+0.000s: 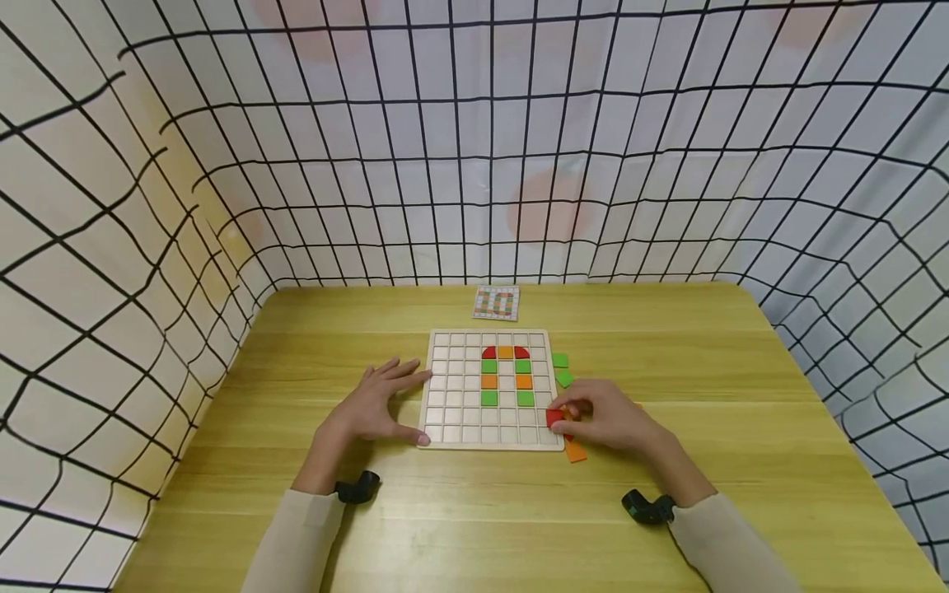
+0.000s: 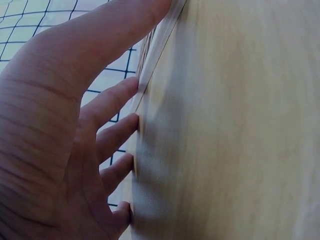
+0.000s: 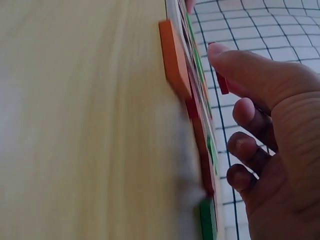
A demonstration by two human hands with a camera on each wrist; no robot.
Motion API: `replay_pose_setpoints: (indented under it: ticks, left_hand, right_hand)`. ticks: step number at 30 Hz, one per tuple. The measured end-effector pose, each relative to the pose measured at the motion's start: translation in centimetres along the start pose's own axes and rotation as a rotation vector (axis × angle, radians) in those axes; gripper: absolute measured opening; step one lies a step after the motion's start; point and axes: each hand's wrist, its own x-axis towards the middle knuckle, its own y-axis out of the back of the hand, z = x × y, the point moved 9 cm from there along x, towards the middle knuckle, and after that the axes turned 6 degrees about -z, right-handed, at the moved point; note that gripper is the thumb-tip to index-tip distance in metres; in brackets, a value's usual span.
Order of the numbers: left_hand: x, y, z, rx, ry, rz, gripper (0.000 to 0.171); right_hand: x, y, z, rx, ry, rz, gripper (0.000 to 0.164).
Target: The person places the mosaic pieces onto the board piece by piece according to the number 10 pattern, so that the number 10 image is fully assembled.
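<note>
A pale wooden grid board (image 1: 452, 414) lies on the table, bearing an arch of red, orange and green tiles on its squares. My left hand (image 1: 378, 403) rests at the board's left edge, thumb at the near corner and fingers spread along the table. Over the right edge, my right hand (image 1: 611, 416) pinches a red tile (image 1: 554, 417) between thumb and fingers. The right wrist view shows that red tile (image 3: 223, 84) held up, apart from the board. Loose beside the board lie green tiles (image 1: 560, 361) and an orange tile (image 1: 576, 450); other loose tiles are partly hidden under the right hand.
A small printed card (image 1: 497, 303) with a coloured grid pattern lies behind the board. Black wire mesh (image 1: 474, 165) with white cloth behind it encloses the back and sides of the wooden table (image 1: 474, 527). A black device (image 1: 648, 506) sits on the right wrist.
</note>
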Motion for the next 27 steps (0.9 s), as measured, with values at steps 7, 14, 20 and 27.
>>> replay_pose_setpoints:
  ticks: [7,14,20,27]
  left_hand:
    - [-0.1,0.0,0.1,0.0,-0.005,0.0,0.11]
    - [-0.1,0.1,0.2,-0.004,-0.002,-0.002,0.109]
    - [0.0,0.0,0.1,-0.007,0.001,-0.007,0.11]
    - [0.1,-0.1,-0.2,-0.007,0.01,-0.006,0.11]
  right_hand:
    - [1.7,-1.1,-0.3,0.032,0.01,-0.026,0.021]
    - [2.8,-2.1,-0.3,-0.015,0.037,-0.028,0.022]
    - [3.3,-2.6,-0.7,-0.048,0.043,-0.026,0.025]
    - [3.4,-2.7,-1.0,-0.037,0.039,-0.027,0.024]
